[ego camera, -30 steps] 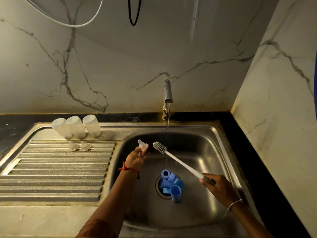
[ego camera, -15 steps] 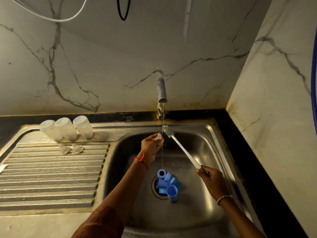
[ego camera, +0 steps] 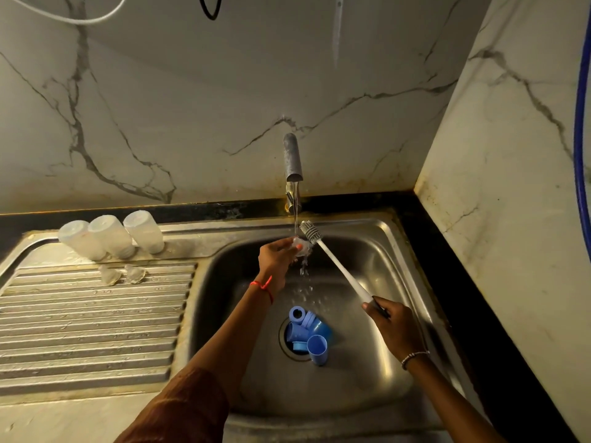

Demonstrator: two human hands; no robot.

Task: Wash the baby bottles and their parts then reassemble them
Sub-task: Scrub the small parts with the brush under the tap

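While under the stream [ego camera: 295, 207], nipple [ego camera: 303, 246] within left grip [ego camera: 276, 262].

One wide-angle view, worn on the person's head, looks forward and steeply down into the steel sink [ego camera: 367, 388], facing the marble back wall [ego camera: 192, 91] and the tap [ego camera: 292, 158]. It sits close: the left hand [ego camera: 276, 260] and right hand [ego camera: 393, 327] reach in from the bottom edge, and the drainboard [ego camera: 89, 330] fills the left side.

A rust-brown sleeve [ego camera: 188, 407] covers the left arm at lower centre. Red thread [ego camera: 263, 286] circles that wrist; the left hand [ego camera: 276, 260] has an orange-painted thumbnail [ego camera: 299, 247]. A pale beaded bracelet [ego camera: 414, 356] rings the right wrist.
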